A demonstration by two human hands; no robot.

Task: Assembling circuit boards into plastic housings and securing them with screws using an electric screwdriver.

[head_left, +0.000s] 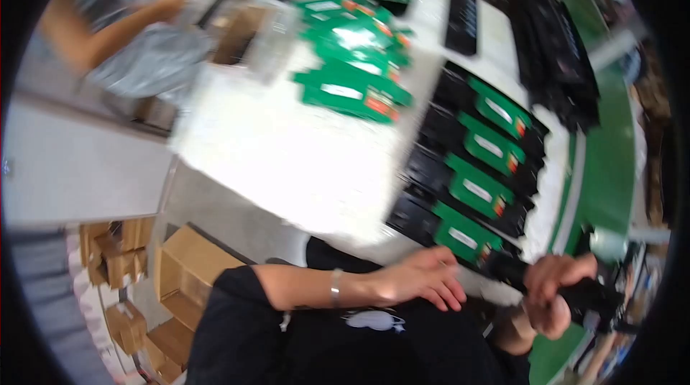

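My left hand (429, 278) hangs over the table's near edge, fingers loosely stretched and apart, holding nothing. To its right, my right hand (555, 288) is curled around a black item (596, 297), blurred, whose kind I cannot make out. Just beyond my hands lies a row of flat black pieces (420, 169). Each carries a green cardboard sleeve (480, 189) with a white label and an orange patch; the nearest green sleeve (460, 235) is close to my left fingertips. Farther off, more loose green sleeves (348, 90) lie in an overlapping pile.
The white-covered table (280, 162) curves ahead. An open carton (241, 33) stands on it, beside a person's arm (129, 29) at the upper left. Black bags (553, 54) lie at the far right, next to a green surface (611, 148). Cardboard boxes (190, 270) stand low at left.
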